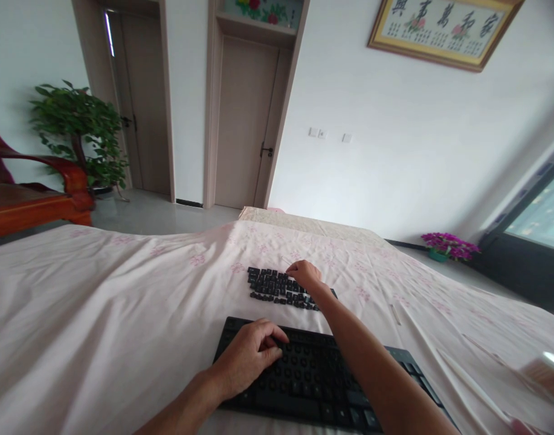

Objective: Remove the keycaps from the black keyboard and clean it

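**Keycaps off the board, hands split between them**

We see a flat black plastic computer keyboard (322, 380) lying on a pale pink flower-printed cloth (99, 314) that covers the surface before us. Many of its keys look stripped, leaving bare stems. Just beyond it, on the same cloth, sits a loose cluster of small black plastic keycaps (277, 285), laid in rough rows.

Our left hand (249, 356) rests on the keyboard's left end, fingers curled down onto it; whether they pinch a cap, we cannot tell. Our right hand (306, 273) reaches well forward to the far edge of the cluster, fingers bent over the caps; a grip on one cannot be made out.

We judge the caps light, hard and smooth, easy to scatter on soft cloth, best taken singly by their sides. The keyboard seems stiff and light, best steadied at an end.

No container holds the caps. A purple flower pot (446, 246) stands by the wall.
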The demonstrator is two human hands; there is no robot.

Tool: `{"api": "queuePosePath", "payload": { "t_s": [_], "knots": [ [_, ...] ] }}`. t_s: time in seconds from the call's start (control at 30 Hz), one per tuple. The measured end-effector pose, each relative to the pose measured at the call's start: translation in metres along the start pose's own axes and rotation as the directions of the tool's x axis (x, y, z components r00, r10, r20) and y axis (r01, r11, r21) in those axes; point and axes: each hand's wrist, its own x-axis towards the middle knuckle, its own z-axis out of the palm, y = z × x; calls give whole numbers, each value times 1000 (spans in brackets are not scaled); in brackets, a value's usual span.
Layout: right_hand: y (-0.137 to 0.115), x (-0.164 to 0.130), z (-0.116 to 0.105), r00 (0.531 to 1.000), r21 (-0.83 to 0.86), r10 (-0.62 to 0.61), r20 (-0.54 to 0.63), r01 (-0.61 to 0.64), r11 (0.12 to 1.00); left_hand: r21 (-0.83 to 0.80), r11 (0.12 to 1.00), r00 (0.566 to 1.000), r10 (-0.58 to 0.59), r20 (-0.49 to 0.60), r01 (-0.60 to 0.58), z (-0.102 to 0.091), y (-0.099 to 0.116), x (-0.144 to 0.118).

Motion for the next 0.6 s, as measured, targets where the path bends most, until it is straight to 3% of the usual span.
{"api": "queuePosePath", "payload": {
  "t_s": [0.23, 0.33, 0.47, 0.6],
  "knots": [
    [-15, -28, -33, 993, 104, -80, -83, 89, 991, 37, 999, 1000, 29, 11, -30, 0, 0, -1],
    [-20, -60, -52, 978, 181, -194, -77, 205, 962, 45, 999, 999, 25, 21, -26, 0, -1, -2],
    [-16, -116, -68, 919, 293, -387, -76, 392, 872, 71, 997, 999, 32, 27, -34, 1, 0, -3],
    [-5, -163, -67, 923, 490, -383, -41, 353, 797, 155, 986, 997, 53, 53, -60, 3, 2, -4]
  ]
}}
